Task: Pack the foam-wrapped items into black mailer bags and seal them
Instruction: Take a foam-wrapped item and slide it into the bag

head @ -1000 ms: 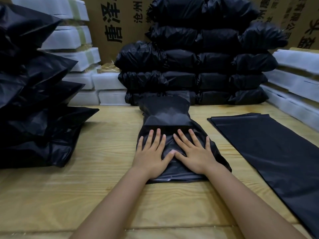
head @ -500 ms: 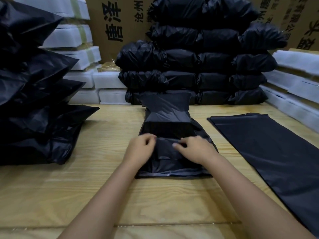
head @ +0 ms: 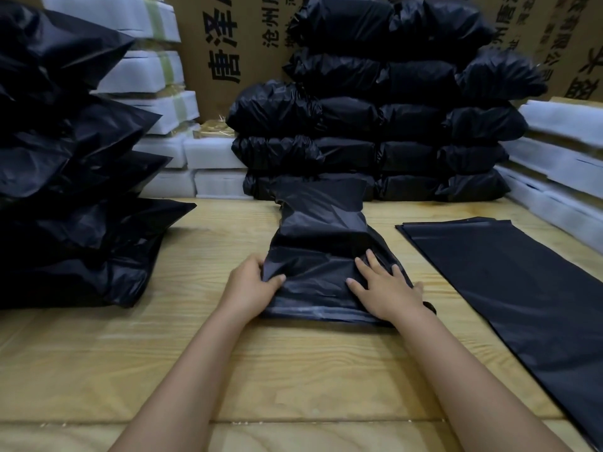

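Observation:
A filled black mailer bag (head: 321, 256) lies lengthwise on the wooden table (head: 310, 363), its loose open end pointing away from me. My left hand (head: 251, 287) grips the bag's near left edge, thumb on top and fingers curled around the side. On the bag's near right part, my right hand (head: 381, 288) lies flat with fingers spread, pressing down. The item inside is hidden by the plastic. A stack of flat empty mailer bags (head: 515, 282) lies to the right.
Packed black bags are piled at the back centre (head: 385, 125) and on the left (head: 65, 177). White foam-wrapped items are stacked at back left (head: 163, 109) and along the right edge (head: 561, 158). Printed cardboard (head: 228, 44) stands behind.
Both hands lay flat on the bag, then curled to gather the plastic. Now the left hand has shifted to the bag's left edge and the right hand has flattened on the right side.

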The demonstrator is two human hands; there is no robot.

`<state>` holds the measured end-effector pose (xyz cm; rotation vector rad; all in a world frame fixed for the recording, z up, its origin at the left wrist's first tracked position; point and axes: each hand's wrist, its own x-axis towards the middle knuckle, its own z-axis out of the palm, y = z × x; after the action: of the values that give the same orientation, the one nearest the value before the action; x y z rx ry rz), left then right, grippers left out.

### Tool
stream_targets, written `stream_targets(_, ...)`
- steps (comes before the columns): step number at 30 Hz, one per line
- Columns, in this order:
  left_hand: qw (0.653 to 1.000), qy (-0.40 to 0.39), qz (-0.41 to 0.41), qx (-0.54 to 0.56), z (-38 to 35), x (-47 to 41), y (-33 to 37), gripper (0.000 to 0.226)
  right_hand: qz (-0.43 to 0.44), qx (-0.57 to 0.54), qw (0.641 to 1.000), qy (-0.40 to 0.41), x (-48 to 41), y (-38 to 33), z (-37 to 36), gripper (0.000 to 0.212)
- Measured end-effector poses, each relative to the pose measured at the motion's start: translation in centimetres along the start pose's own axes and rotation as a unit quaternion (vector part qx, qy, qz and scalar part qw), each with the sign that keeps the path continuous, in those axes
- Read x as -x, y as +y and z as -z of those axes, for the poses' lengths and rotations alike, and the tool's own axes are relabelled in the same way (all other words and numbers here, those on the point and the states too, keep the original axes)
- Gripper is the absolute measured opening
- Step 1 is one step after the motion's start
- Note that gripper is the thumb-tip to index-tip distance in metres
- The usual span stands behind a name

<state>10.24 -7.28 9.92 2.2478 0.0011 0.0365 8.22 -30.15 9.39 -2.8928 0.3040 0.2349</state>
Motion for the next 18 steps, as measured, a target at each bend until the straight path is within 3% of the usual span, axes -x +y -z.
stream_targets(4, 0.996, -0.031, 0.041, 0.074, 2.0, -0.1, -0.6, 0.026, 0.027, 0.042, 0.995, 0.084, 0.4, -0.2, 0.1, 0.058)
stream_targets(8, 0.987, -0.144, 0.068, 0.034, 3.7, 0.3, -1.2, 0.041, 0.054, 0.024, 0.997, 0.053, 0.8, 0.9, -1.6, 0.055)
stream_targets(12, 0.954, -0.275, 0.084, 0.083, 5.2, 0.6, -1.8, 0.073, 0.04, 0.006, 0.999, 0.031, 1.0, 0.7, -1.2, 0.053)
stream_targets(15, 0.94, -0.316, 0.085, 0.093, 5.9, 0.5, -2.4, 0.088, 0.031, 0.011, 0.992, 0.121, 2.5, -1.3, -0.7, 0.046)
stream_targets(17, 0.938, -0.324, 0.083, 0.091, 6.0, 0.3, -2.6, 0.093, 0.093, -0.026, 0.975, 0.201, 4.2, -4.1, -0.5, 0.036)
stream_targets(18, 0.937, -0.328, 0.084, 0.09, 6.0, 0.1, -2.7, 0.093, 0.144, -0.076, 0.966, 0.202, 5.1, -5.7, -0.4, 0.031)
